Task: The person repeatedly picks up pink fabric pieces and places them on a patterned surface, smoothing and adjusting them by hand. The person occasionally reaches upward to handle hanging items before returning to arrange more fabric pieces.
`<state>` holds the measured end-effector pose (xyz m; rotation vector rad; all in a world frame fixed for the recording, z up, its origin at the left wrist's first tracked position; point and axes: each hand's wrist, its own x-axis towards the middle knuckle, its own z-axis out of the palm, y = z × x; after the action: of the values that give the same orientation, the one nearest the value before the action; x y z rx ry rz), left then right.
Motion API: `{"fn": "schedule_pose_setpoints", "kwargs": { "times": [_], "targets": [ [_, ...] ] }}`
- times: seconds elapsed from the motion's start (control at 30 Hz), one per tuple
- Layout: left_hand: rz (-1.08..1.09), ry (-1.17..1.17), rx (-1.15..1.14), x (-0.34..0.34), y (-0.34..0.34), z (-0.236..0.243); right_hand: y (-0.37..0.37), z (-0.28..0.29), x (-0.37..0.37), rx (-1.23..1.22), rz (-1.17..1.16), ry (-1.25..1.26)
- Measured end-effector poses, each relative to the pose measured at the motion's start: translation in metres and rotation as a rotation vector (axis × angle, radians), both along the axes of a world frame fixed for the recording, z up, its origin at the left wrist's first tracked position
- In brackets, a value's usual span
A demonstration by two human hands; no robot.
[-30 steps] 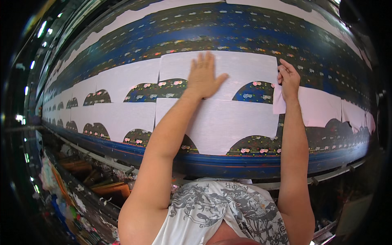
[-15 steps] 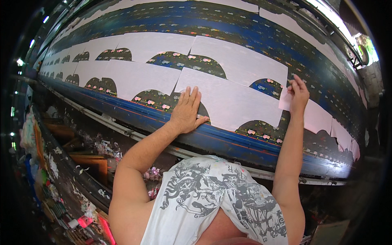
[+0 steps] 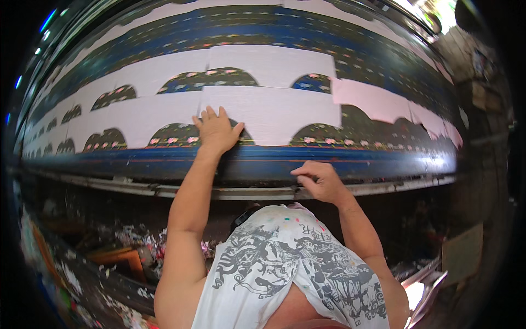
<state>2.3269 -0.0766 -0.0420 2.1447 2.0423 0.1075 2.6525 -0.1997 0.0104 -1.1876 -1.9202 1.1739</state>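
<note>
My left hand (image 3: 217,130) lies with its fingers spread on a pale pinkish-white panel (image 3: 271,107), at the seam with the neighbouring panel (image 3: 175,109). These thin panels, with curved cut-outs along their near edge, lie flat on a long dark table printed with small motifs. Above the table's near edge is my right hand (image 3: 320,180), off the panels, its fingers curled in and thumb close to the index finger. Whatever it may hold is too small or hidden to make out. Dark printed patches (image 3: 323,135) show through the cut-outs.
A second row of panels (image 3: 268,66) lies farther back, and pinker pieces (image 3: 372,98) lie at the right. A metal rail (image 3: 246,193) runs along the table's near side. Below left are scraps and a wooden board (image 3: 123,260); another board (image 3: 463,253) leans at lower right.
My right hand has left the panel's right corner and drawn back toward me to the table's near edge, its fingers curled. The left hand stays on the panel seam. The view has turned.
</note>
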Motion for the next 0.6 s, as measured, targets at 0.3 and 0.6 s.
{"fn": "schedule_pose_setpoints", "kwargs": {
  "times": [0.3,0.6],
  "targets": [
    [-1.287,-1.408,-0.908,0.117,-0.164,0.130,-0.038,-0.005,0.080,0.077,-0.225,0.098],
    [-1.259,-1.386,-0.779,0.263,-0.210,0.124,-0.085,-0.004,0.221,0.201,-0.214,0.031]
  ]
}}
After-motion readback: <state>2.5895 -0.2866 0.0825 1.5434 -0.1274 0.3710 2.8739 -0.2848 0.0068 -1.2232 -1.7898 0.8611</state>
